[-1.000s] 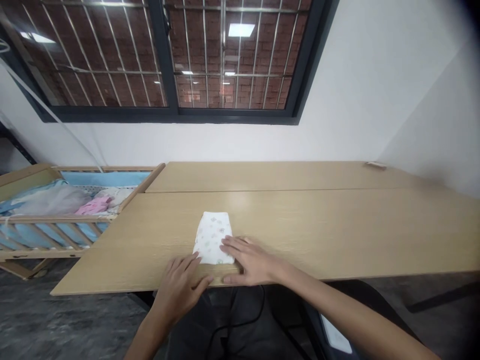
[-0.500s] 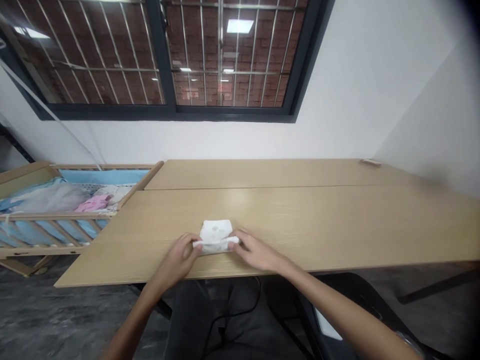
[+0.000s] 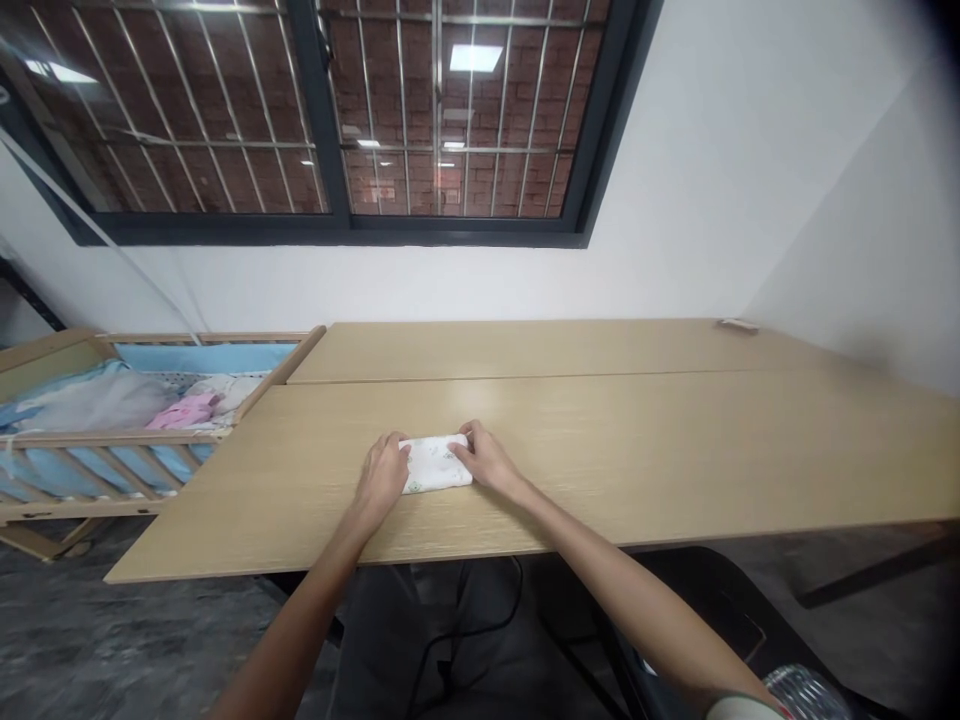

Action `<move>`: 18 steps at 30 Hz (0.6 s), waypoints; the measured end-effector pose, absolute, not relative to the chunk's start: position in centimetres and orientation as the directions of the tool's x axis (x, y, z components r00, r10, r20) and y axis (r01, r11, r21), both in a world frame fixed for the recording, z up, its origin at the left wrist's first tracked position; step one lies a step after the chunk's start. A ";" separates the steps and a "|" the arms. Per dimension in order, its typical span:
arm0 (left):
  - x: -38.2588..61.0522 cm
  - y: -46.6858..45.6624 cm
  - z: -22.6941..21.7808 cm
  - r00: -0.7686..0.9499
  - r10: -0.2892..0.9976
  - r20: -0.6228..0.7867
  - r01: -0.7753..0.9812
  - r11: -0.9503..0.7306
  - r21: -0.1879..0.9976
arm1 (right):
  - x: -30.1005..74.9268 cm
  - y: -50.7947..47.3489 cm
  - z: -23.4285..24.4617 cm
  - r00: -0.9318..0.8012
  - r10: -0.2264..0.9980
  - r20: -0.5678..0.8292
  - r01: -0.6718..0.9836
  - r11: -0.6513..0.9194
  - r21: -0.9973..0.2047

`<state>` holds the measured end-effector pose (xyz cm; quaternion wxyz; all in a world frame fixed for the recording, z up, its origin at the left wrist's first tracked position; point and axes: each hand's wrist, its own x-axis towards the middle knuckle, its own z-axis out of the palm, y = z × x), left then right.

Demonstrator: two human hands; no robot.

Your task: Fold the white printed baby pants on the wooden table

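Observation:
A small white cloth (image 3: 435, 466) with a faint printed pattern lies folded into a flat rectangle near the front of the table. At its left end, my left hand (image 3: 385, 470) is closed on the upper corner, thumb lying over the fabric. My right hand (image 3: 483, 458) grips the opposite upper corner between thumb and fingers. The cloth's lower edge faces me and shows fully, while its two far corners are covered by my fingers.
The wooden table (image 3: 637, 440) runs wide to the right, with a small flat pale object (image 3: 739, 325) at its back edge. A wooden crib (image 3: 161, 437) with blue lining and a pink cloth (image 3: 184, 410) stands left. A black chair (image 3: 697, 600) is below right.
The cloth's near part has been folded away from me over the far part, making a smooth rectangle. Both hands have moved forward to its far corners.

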<state>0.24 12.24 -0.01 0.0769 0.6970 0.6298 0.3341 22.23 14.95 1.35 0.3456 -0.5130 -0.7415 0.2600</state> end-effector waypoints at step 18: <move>3.7 14.8 -0.7 0.254 0.911 0.325 0.863 -0.366 0.349 | 21.1 17.4 2.5 -0.701 0.666 0.255 0.606 0.745 -0.279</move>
